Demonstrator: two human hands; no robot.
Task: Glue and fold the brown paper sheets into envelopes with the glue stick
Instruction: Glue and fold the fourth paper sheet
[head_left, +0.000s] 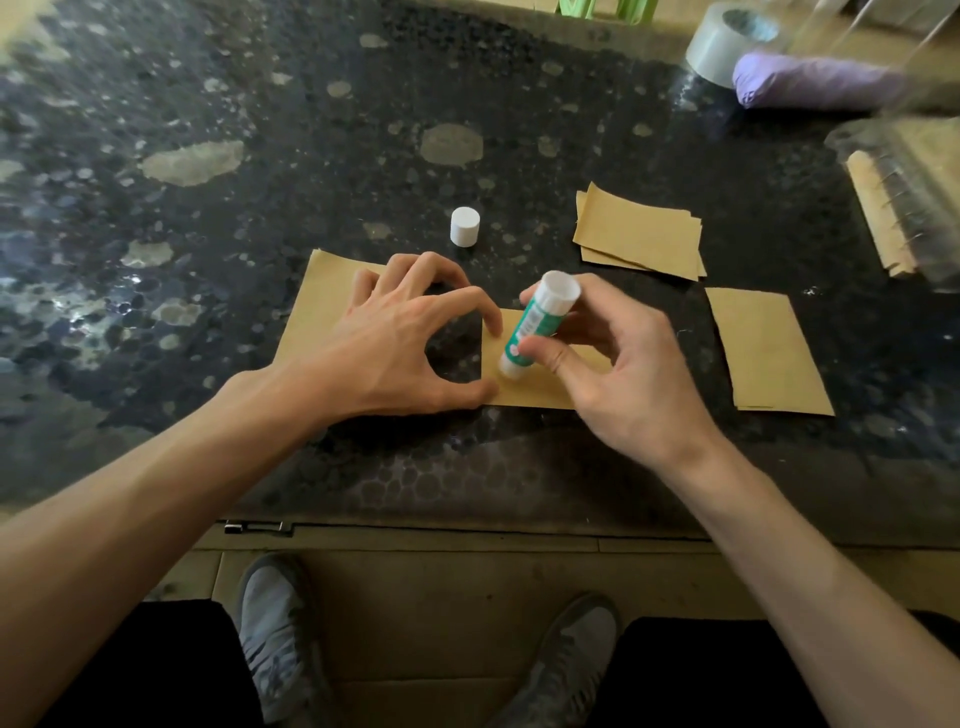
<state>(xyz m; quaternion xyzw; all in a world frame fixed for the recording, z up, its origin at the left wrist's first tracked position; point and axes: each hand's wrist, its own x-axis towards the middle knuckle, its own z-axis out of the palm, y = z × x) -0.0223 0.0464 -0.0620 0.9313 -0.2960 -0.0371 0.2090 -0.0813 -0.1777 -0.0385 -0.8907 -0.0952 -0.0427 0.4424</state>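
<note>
- Left hand is down on the brown paper sheet, fingers fanned wide and arched, tips and thumb pressing the paper flat on the bench. That grip is apart and holds nothing.
- Right hand has the glue stick, its grip clamped round the barrel with the thumb across the front and the fingers behind.
- The glue stick is tilted, its white round end up and away from the person. Its lower end is down on the right part of the same sheet, just beside the left forefinger and thumb.
- A dark patch shows inside the arch of the left hand; I cannot tell whether it is shadow or bare bench.
- The white cap is off and stands upright on the bench just beyond the sheet, apart from both hands.
- Further right and back lies a loose stack of brown sheets, its edges fanned out.
- A second brown pile lies flat near the right hand, not touching it.
- At the far right corner a tape roll sits beside a purple bundle, both blurred.
- Below the bench edge, two grey shoes rest on the floor.
</note>
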